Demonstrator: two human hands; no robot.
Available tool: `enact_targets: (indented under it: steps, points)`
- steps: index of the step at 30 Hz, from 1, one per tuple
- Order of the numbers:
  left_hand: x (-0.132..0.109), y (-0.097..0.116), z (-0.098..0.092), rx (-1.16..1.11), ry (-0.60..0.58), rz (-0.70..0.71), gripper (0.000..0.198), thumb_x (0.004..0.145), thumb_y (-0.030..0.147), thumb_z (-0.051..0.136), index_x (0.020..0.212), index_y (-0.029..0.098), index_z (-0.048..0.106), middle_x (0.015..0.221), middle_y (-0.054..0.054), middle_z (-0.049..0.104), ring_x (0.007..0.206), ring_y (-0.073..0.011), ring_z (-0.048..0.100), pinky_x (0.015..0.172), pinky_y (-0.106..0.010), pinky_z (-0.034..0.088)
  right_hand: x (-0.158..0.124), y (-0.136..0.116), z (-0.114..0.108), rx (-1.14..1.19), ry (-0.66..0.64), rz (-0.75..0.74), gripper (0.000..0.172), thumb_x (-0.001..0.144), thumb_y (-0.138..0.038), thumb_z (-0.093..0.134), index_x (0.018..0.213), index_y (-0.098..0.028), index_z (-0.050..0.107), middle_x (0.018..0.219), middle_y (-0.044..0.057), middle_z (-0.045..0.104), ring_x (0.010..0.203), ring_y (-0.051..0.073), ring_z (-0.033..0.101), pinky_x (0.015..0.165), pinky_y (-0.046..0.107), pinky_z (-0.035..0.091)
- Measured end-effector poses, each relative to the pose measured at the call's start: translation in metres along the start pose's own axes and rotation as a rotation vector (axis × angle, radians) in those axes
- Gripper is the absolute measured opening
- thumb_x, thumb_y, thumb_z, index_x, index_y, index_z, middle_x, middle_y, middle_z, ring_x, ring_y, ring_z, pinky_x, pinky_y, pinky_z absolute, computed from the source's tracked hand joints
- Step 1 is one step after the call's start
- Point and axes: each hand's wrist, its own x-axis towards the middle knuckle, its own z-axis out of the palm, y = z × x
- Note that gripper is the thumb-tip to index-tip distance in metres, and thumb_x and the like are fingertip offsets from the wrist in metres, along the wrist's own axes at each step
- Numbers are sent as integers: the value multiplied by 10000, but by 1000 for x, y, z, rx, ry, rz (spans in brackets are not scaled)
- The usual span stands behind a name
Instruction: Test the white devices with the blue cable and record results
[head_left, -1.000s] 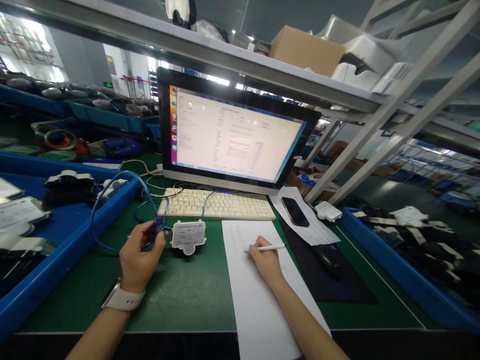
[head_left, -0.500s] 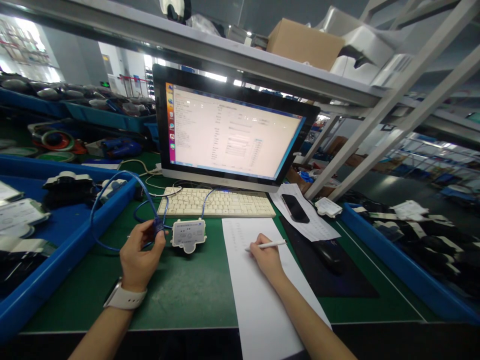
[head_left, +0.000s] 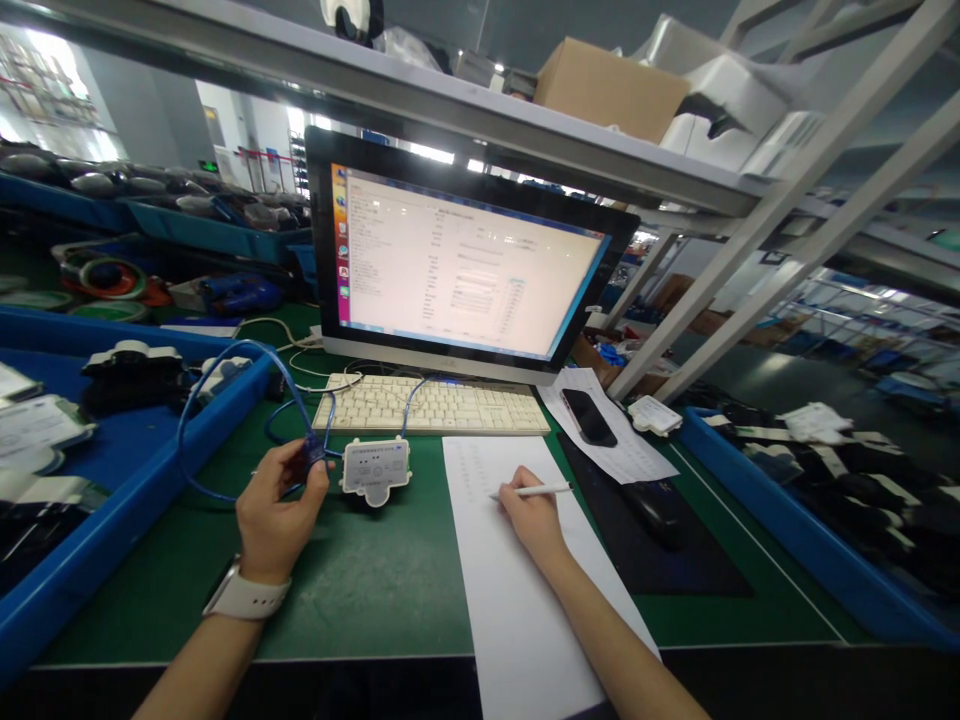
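Between thumb and fingers, my left hand (head_left: 277, 510) grips the blue plug (head_left: 314, 450) of a looped blue cable (head_left: 182, 440). Just right of it, a white labelled module (head_left: 376, 470) rests on the green mat (head_left: 375, 590). My right hand (head_left: 532, 510) is closed around a white pen (head_left: 541, 489), its tip at the left part of a long white paper sheet (head_left: 517, 620). Small rows of marks show near the sheet's top left.
A keyboard (head_left: 435, 405) lies below the monitor (head_left: 465, 260). To the right are a phone (head_left: 589, 417) on papers, a black mouse (head_left: 654, 512) on its pad and a blue bin (head_left: 795, 530). Another blue bin (head_left: 150, 510) with modules stands left.
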Motion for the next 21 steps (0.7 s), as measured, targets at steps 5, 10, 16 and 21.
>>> enact_targets:
  steps: [5,10,16,21]
  points:
    - [0,0,0,-3,-2,-28,313,760,324,577,1018,150,554,836,-46,629,694,-153,633,649,-257,535,0,-3,0,-19,6,-5,196,652,-239,463,501,-236,336,413,-66,406,450,121,393,469,243,302]
    - [0,1,0,19,5,-10,304,761,328,570,1009,152,559,837,-44,628,697,-152,630,650,-258,535,0,-2,0,-13,15,-13,201,651,-239,460,502,-236,326,415,-68,395,454,121,389,479,245,302]
    - [1,3,-1,23,9,-4,297,764,331,565,998,148,560,822,-42,631,690,-153,630,640,-258,536,0,-3,0,-6,17,-22,207,657,-243,464,503,-236,326,414,-68,392,453,120,381,474,243,295]
    - [1,3,-1,32,2,-18,295,764,336,559,990,148,557,820,-43,627,689,-152,630,638,-261,539,0,-2,-1,1,43,-14,202,655,-243,465,503,-238,332,412,-66,405,458,124,393,474,241,302]
